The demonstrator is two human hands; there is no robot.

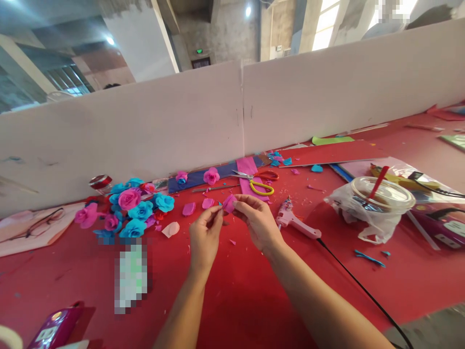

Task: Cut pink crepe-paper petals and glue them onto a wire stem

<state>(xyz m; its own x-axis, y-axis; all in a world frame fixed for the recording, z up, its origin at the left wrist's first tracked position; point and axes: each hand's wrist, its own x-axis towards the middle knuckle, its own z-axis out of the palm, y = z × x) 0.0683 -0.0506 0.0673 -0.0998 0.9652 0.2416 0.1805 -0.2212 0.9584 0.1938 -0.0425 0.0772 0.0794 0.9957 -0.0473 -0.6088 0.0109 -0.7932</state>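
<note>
My left hand (207,235) and my right hand (258,220) meet over the red table. Between their fingertips is a small pink paper petal (228,204). Both hands pinch it, the right thumb lying along its side. Just beyond the left hand lie more pink petals (189,209) and a pale petal template (171,230). A bunch of pink and blue paper roses (141,210) sits to the left. Past the right hand, scissors with yellow and orange handles (262,187) rest on a pink paper strip (246,166). A pink glue gun (298,224) lies right of that hand.
A white partition (163,126) rises behind the table (247,310). A lidded cup in a plastic bag (381,198) stands at right, near a purple power strip (441,225). The glue gun's black cord (358,283) runs to the front right. Glasses (36,225) lie far left.
</note>
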